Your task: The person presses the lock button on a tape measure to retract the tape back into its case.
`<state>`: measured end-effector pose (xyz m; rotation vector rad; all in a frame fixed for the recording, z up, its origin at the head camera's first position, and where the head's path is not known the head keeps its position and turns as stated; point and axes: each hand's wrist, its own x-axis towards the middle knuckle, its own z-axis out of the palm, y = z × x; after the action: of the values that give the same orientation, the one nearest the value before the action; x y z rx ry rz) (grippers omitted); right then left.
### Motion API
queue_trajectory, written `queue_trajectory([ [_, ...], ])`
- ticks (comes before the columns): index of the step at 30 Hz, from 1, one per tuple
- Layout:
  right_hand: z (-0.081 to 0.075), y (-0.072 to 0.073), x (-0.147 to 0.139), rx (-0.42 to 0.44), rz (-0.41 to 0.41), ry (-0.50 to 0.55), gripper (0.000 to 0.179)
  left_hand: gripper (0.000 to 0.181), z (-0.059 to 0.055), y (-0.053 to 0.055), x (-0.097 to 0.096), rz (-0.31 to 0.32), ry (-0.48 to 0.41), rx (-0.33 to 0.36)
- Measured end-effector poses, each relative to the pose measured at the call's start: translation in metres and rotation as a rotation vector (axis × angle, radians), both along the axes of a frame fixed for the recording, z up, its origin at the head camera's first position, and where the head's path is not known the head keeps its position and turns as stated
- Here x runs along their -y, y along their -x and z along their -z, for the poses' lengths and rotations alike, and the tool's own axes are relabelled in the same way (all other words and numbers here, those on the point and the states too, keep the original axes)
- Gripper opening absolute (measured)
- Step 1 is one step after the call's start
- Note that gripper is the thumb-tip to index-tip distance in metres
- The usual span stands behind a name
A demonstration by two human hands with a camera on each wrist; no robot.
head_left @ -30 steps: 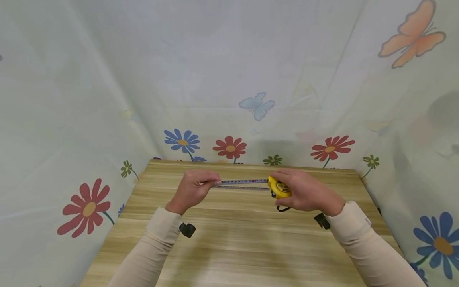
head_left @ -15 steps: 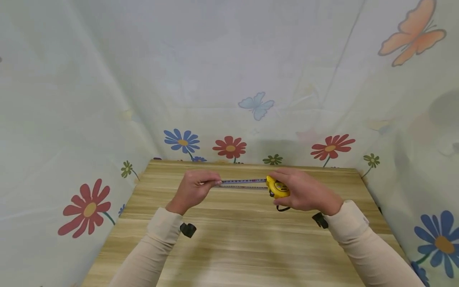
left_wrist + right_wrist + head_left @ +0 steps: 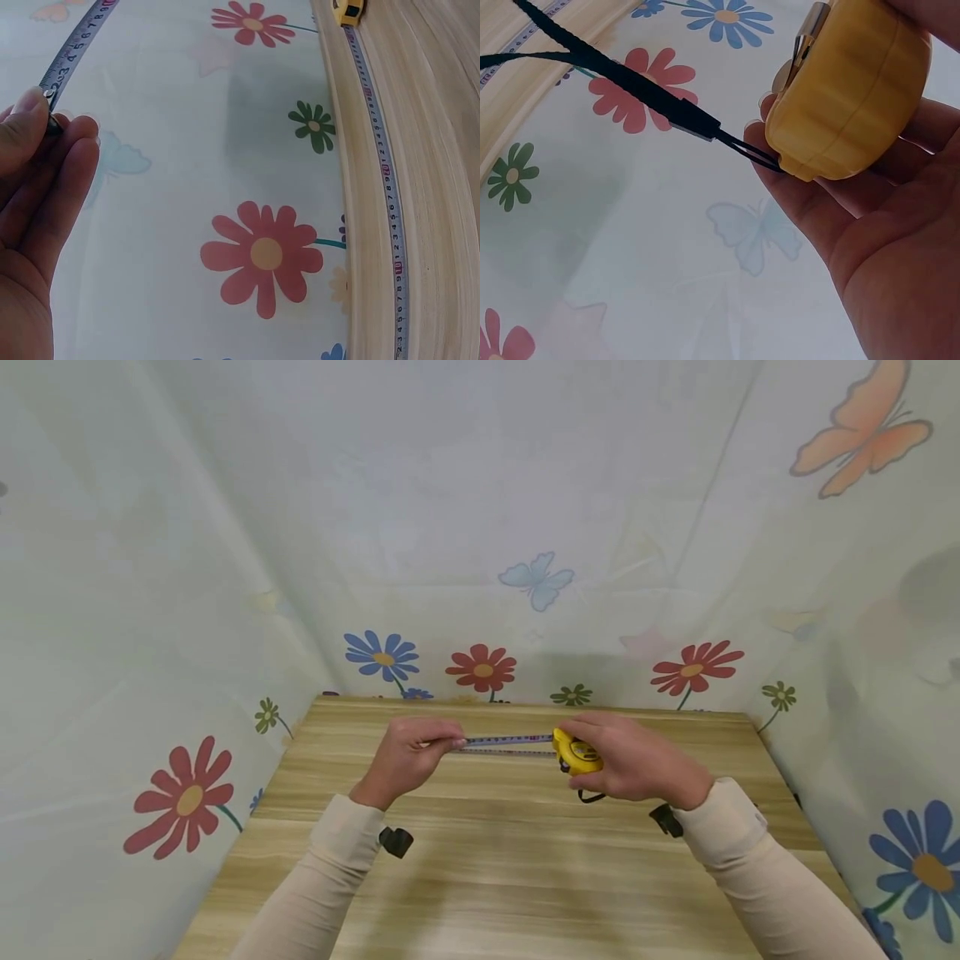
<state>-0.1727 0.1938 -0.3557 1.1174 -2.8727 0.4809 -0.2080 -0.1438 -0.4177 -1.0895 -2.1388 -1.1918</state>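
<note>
My left hand (image 3: pixel 408 760) pinches the hook end of a steel tape blade (image 3: pixel 510 740) between thumb and fingers. The blade runs straight across to a yellow tape measure (image 3: pixel 579 754), gripped around its case by my right hand (image 3: pixel 645 760). A black wrist strap (image 3: pixel 641 90) hangs from the case. On the table below lies a second extended blade (image 3: pixel 386 169), reaching a small yellow-and-black case (image 3: pixel 349 11) at the top of the left wrist view. In the head view that second case is hidden by the held one and my right hand.
The wood-grain table (image 3: pixel 487 868) stretches beneath both hands. White cloth walls printed with flowers and butterflies close in the back and both sides, meeting the table's far edge. Dark camera mounts (image 3: pixel 396 842) sit at both wrists.
My right hand and the tape measure have shifted slightly left, so the blade between the hands is a little shorter. The left hand has barely moved and still pinches the end.
</note>
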Motion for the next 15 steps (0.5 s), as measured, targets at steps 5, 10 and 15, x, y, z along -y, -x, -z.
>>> queue_trajectory([
  [5,-0.0009,-0.0009,0.0016,0.001,0.001,-0.006,0.068,0.011,-0.0005,-0.0006,-0.0003,0.011,-0.004,0.01],
  [10,-0.0018,-0.0006,0.0036,-0.002,0.004,-0.009,0.068,0.012,-0.0007,-0.0001,0.0,0.007,-0.002,0.018],
  [15,-0.0027,0.0007,0.0068,0.003,0.0,-0.009,0.068,0.012,-0.0012,0.0004,0.0003,0.015,-0.004,0.024],
])
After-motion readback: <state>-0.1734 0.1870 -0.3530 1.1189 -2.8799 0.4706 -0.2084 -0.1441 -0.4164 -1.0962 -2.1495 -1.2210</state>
